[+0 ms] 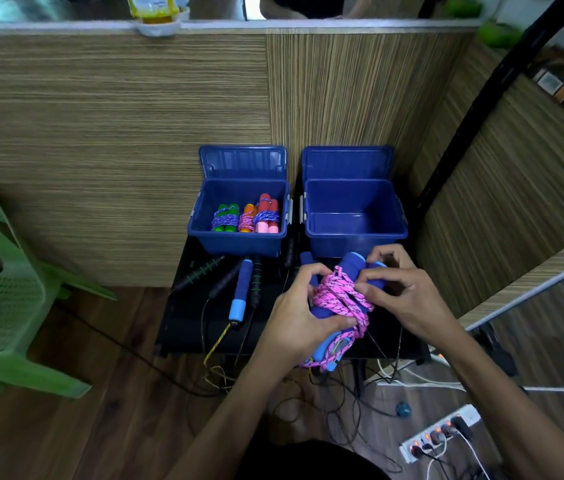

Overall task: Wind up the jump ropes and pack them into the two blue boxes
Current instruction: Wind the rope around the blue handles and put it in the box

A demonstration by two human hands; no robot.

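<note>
While the left hand [299,315] clasped the blue foam handles [349,271] from the near side, fingers and thumb curled round the bundle, the right hand [403,289] pinched the pink cord [341,299] at the far end of the wraps; both grips were closed on the same jump rope, held just above the front edge of the black table [183,327] and just in front of the right blue box [355,216]. The winding looked nearly finished — most of the cord sat in tight turns, though a short length trailed below the left hand; the step in hand was probably tucking or locking that tail. The next move would call for keeping the turns tight while lifting the bundle forward over the box wall.

The right box stood with its lid up and nothing visible inside; the left blue box [239,216], lid also up, held three wound ropes side by side — green handles [226,216], orange ones [247,216] and red-and-pink ones [268,213]. Several unwound ropes, one with a blue handle [240,292], lay on the table beside the hands.
</note>
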